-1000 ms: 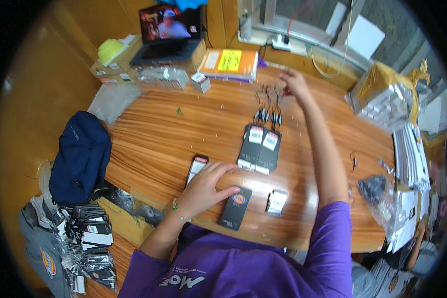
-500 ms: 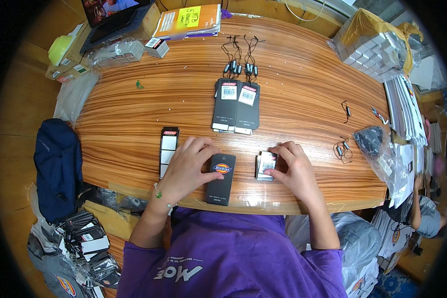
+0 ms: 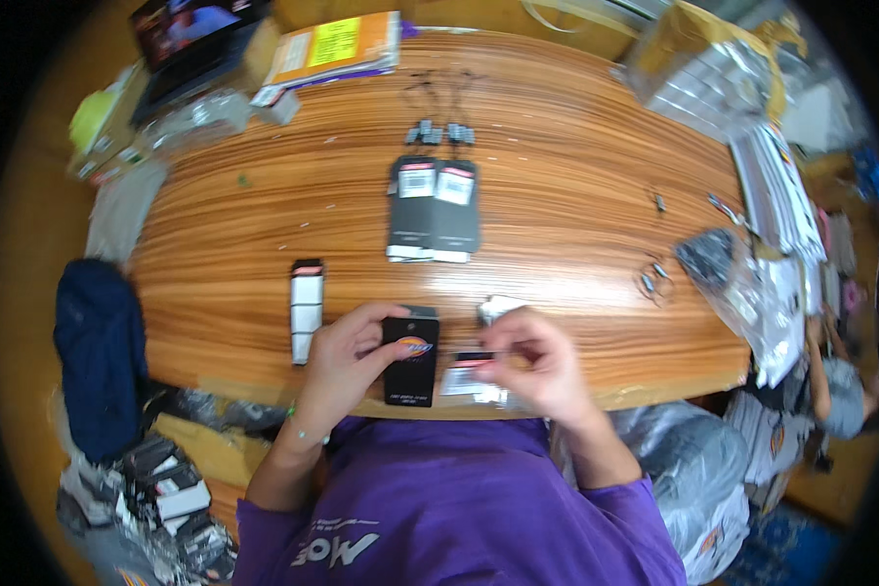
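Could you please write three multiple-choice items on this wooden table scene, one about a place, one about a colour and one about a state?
1. Where does the narrow strip of white tags with a red end lie?
A. on the table to the left of the left hand
B. on the laptop
C. under the right hand

2. What colour is the rectangular card with an orange oval mark in the left hand?
A. white
B. black
C. green

3. What is the right hand doing?
A. resting flat and empty
B. pinching a small white tag with a red stripe
C. raised off the oval striped wooden table

Answers: 1 A, the strip lies on bare wood beside the left hand; 2 B, the card's face is black; 3 B, the fingers close on the tag at the near edge.
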Action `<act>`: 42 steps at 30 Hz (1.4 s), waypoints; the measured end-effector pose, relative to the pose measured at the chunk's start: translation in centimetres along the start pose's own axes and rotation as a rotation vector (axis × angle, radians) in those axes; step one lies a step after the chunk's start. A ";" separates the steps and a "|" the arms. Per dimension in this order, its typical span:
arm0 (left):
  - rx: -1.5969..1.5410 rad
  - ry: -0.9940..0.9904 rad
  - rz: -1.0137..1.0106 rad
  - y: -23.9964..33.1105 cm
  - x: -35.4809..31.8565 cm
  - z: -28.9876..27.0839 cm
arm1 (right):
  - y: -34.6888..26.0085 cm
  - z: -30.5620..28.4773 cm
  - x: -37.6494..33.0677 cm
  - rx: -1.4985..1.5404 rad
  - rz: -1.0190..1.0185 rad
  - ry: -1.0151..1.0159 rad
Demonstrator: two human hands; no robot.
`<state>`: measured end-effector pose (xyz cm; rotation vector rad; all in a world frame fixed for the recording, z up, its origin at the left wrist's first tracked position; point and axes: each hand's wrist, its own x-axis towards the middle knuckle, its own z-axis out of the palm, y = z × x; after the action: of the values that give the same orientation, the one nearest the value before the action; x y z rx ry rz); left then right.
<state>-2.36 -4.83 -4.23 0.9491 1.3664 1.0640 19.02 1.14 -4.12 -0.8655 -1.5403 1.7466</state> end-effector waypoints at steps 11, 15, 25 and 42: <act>0.110 0.015 0.211 -1.9 -0.4 2.8 | 1.3 -7.3 0.4 -0.598 -0.171 0.533; 0.076 -0.027 0.224 -1.3 -0.1 2.8 | 2.3 -19.3 -1.4 -1.043 -0.121 0.887; 0.111 -0.076 0.260 -0.3 0.6 3.7 | 3.5 -22.2 -2.4 -1.114 0.047 0.741; 0.237 -0.550 0.431 2.5 4.4 6.9 | -4.4 -5.6 0.4 -0.006 0.170 -0.057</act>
<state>4.13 0.58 -2.96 1.6261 0.8561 0.8623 23.60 5.09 -0.35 -0.9823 -1.5473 1.9028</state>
